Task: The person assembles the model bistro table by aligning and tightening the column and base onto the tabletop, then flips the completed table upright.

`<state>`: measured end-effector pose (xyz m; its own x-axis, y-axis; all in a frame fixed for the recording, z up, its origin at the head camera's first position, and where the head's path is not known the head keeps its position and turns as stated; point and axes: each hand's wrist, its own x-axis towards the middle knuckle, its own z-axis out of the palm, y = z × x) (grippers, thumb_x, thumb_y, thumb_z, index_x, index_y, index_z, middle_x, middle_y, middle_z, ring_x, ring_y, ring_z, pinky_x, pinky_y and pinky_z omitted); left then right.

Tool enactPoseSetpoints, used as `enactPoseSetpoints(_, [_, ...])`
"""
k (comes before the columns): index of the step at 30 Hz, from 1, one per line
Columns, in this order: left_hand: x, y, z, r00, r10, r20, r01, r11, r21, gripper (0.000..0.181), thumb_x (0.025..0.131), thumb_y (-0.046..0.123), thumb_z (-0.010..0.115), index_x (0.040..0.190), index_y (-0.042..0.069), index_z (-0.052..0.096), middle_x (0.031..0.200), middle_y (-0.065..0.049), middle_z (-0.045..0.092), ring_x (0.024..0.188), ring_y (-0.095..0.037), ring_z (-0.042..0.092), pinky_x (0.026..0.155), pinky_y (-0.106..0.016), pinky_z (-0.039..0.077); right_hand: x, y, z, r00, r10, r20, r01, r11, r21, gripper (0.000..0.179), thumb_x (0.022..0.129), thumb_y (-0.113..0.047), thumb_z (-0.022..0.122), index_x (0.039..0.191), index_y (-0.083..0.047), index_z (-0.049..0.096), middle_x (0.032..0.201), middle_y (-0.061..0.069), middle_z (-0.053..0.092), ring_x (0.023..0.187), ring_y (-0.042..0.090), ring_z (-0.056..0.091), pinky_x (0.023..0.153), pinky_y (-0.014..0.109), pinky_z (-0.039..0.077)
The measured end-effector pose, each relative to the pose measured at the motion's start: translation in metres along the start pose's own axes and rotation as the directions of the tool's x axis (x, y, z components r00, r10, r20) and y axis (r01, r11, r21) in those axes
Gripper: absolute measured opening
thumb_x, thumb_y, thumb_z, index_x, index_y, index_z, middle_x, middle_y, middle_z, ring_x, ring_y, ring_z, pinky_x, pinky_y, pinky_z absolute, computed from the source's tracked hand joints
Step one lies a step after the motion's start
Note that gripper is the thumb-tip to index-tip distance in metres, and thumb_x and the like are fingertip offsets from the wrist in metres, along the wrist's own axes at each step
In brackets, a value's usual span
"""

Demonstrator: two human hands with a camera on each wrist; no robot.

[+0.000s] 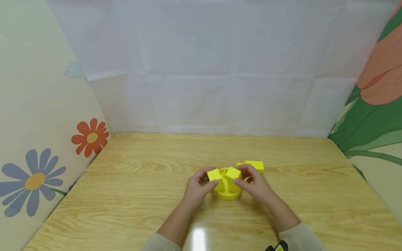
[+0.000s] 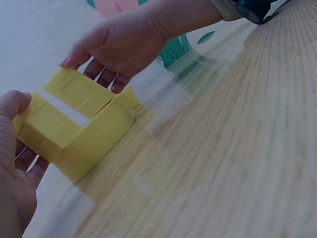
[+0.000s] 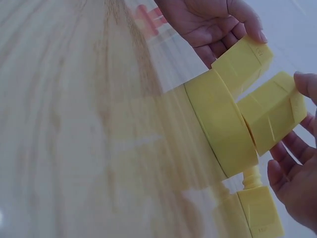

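Note:
A round yellow dish [image 1: 228, 196] with a raised rim stands on the wooden table. Two yellow box-shaped pieces lean outward from inside it, apart at their tops. My left hand [image 1: 195, 191] pinches the upper end of the left yellow piece [image 2: 47, 124] between thumb and fingers. On the other side, my right hand [image 1: 258, 185] grips the right yellow piece [image 3: 272, 111] the same way. Their lower ends are hidden by the dish wall in both wrist views.
Behind my right hand, another yellow box-shaped piece [image 1: 255, 165] with a narrow ridged neck lies on the table [image 1: 141, 181]. A white sheet [image 1: 201, 69] hangs along the back edge. Walls painted with flowers flank both sides.

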<state>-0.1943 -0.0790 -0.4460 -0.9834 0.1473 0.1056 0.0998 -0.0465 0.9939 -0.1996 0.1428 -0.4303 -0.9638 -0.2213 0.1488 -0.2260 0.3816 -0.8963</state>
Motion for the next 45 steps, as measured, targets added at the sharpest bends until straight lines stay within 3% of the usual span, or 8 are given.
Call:
enactPoseSetpoints(5, [-0.001, -0.001, 0.000, 1.000, -0.011, 0.002, 0.011, 1.000, -0.008, 0.043, 0.086, -0.001, 0.068, 0.128, -0.003, 0.058, 0.121, -0.021, 0.061, 0.102, -0.015, 0.064, 0.085, -0.019, 0.054, 0.003, -0.001, 0.002, 0.999, 0.028, 0.040, -0.027, 0.999, -0.028, 0.047, 0.092, -0.020, 0.068, 0.135, -0.009, 0.054, 0.119, 0.013, 0.060, 0.094, 0.017, 0.048, 0.081, 0.025, 0.042])
enactPoseSetpoints(10, [-0.001, -0.002, 0.000, 1.000, -0.009, 0.003, 0.009, 1.000, -0.026, 0.042, 0.086, -0.001, 0.068, 0.127, -0.002, 0.059, 0.120, -0.019, 0.062, 0.102, -0.017, 0.064, 0.085, -0.019, 0.054, 0.005, -0.001, 0.003, 0.991, 0.078, 0.107, -0.084, 0.995, 0.050, 0.056, 0.096, -0.025, 0.063, 0.146, -0.010, 0.044, 0.146, 0.013, 0.048, 0.126, 0.029, 0.050, 0.106, 0.044, 0.044])
enactPoseSetpoints(15, [-0.001, -0.003, 0.000, 1.000, 0.001, 0.004, -0.001, 1.000, -0.020, 0.042, 0.086, 0.000, 0.068, 0.127, -0.003, 0.059, 0.119, -0.019, 0.062, 0.100, -0.014, 0.064, 0.085, -0.019, 0.054, 0.005, 0.000, 0.004, 0.989, 0.091, 0.119, -0.107, 0.985, 0.134, 0.057, 0.096, -0.022, 0.063, 0.147, -0.009, 0.042, 0.147, 0.015, 0.047, 0.134, 0.032, 0.046, 0.114, 0.050, 0.036])
enactPoseSetpoints(20, [-0.001, -0.003, 0.000, 1.000, 0.011, 0.007, -0.011, 1.000, -0.001, 0.042, 0.086, 0.001, 0.069, 0.127, -0.003, 0.058, 0.120, -0.021, 0.062, 0.100, -0.015, 0.063, 0.085, -0.018, 0.053, 0.005, 0.003, 0.002, 0.992, 0.113, 0.060, -0.120, 0.984, 0.131, 0.055, 0.094, -0.020, 0.066, 0.143, -0.007, 0.045, 0.133, 0.016, 0.056, 0.121, 0.025, 0.053, 0.110, 0.043, 0.041])
enactPoseSetpoints(28, [0.001, -0.003, 0.000, 1.000, -0.015, -0.001, 0.015, 1.000, 0.000, 0.042, 0.085, -0.001, 0.069, 0.127, 0.000, 0.060, 0.120, -0.018, 0.063, 0.099, -0.014, 0.062, 0.083, -0.018, 0.053, 0.000, 0.006, -0.004, 0.997, 0.078, -0.014, -0.073, 0.974, 0.214, 0.043, 0.094, -0.004, 0.062, 0.135, 0.003, 0.049, 0.121, 0.021, 0.058, 0.102, 0.008, 0.056, 0.090, 0.016, 0.048])
enactPoseSetpoints(34, [0.001, -0.003, -0.001, 1.000, -0.016, 0.000, 0.016, 1.000, 0.007, 0.044, 0.086, 0.000, 0.069, 0.128, 0.000, 0.059, 0.120, -0.017, 0.063, 0.102, -0.016, 0.062, 0.084, -0.018, 0.053, -0.004, 0.006, -0.008, 0.995, 0.088, -0.037, -0.080, 0.980, 0.180, 0.043, 0.091, -0.002, 0.064, 0.132, 0.002, 0.051, 0.108, 0.013, 0.059, 0.094, 0.007, 0.054, 0.085, 0.018, 0.048])
enactPoseSetpoints(41, [0.002, -0.004, -0.001, 1.000, -0.011, -0.002, 0.011, 1.000, 0.010, 0.043, 0.086, 0.000, 0.069, 0.128, 0.000, 0.060, 0.120, -0.018, 0.062, 0.103, -0.016, 0.062, 0.086, -0.018, 0.053, -0.007, 0.004, -0.012, 0.997, 0.069, 0.029, -0.073, 0.985, 0.157, 0.056, 0.091, -0.007, 0.066, 0.142, 0.000, 0.045, 0.132, 0.023, 0.053, 0.091, 0.013, 0.051, 0.075, 0.020, 0.049])
enactPoseSetpoints(45, [0.002, -0.005, -0.002, 1.000, -0.009, 0.002, 0.009, 1.000, 0.007, 0.044, 0.086, 0.001, 0.069, 0.129, -0.001, 0.058, 0.121, -0.018, 0.062, 0.104, -0.017, 0.062, 0.087, -0.018, 0.052, -0.007, 0.004, -0.011, 0.996, 0.085, 0.010, -0.085, 0.985, 0.149, 0.054, 0.089, -0.007, 0.068, 0.138, 0.000, 0.047, 0.128, 0.022, 0.053, 0.092, 0.013, 0.052, 0.077, 0.020, 0.048])
